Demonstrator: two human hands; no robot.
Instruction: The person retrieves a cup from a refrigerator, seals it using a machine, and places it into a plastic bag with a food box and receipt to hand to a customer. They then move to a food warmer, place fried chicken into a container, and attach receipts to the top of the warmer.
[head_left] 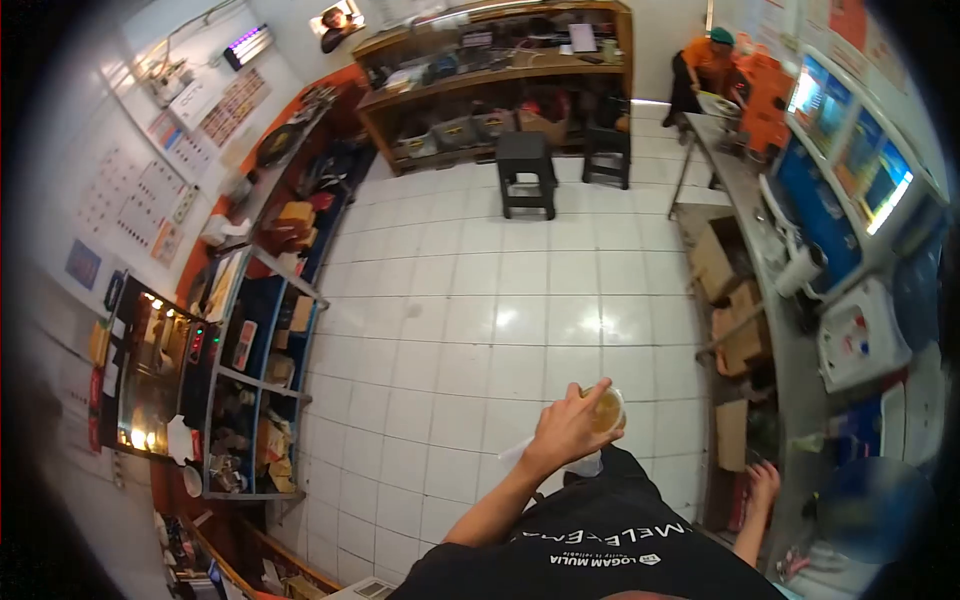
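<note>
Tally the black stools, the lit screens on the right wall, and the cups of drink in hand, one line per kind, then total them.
Black stools: 2, one and another
Lit screens: 2
Cup of amber drink, in the left hand: 1
Total: 5

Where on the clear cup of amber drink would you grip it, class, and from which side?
Grip the cup around its side wall, from the side, as the left hand does now: its round wall suits wrapped fingers, and the liquid inside probably needs it upright.
</note>
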